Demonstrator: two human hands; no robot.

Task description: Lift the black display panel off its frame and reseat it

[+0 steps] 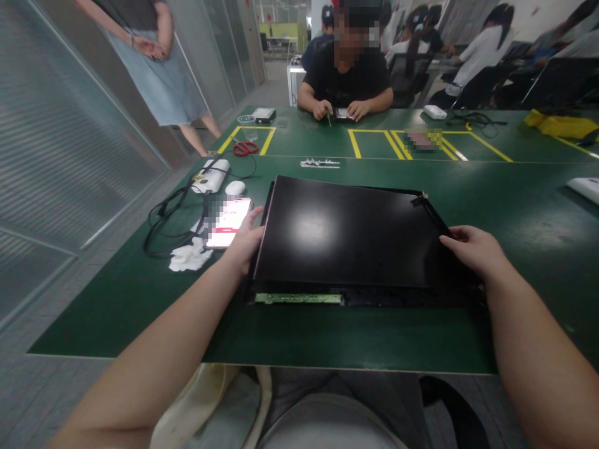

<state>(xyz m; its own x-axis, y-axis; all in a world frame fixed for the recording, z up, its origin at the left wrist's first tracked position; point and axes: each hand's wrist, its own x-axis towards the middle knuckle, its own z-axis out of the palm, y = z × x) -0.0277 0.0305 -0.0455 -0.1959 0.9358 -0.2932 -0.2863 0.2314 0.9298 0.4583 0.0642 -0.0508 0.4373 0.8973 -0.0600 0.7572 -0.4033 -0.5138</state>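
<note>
A black screen panel (346,237) lies a little askew on a black frame (397,297) on the green table. Along the frame's near edge runs a narrow green circuit board (299,299). My left hand (246,242) grips the left edge of the panel and frame, with part of its fingers hidden at the rim. At the right edge my right hand (472,249) holds the side, thumb on top and fingers partly out of sight. Black tape (418,200) sits at the panel's far right corner.
Left of the panel are a lit phone (229,223), crumpled tissue (189,254), a white case (235,188), a white power bank (211,176) with black cables and red scissors (244,148). Across the table (538,262) a co-worker (346,75) handles a small device.
</note>
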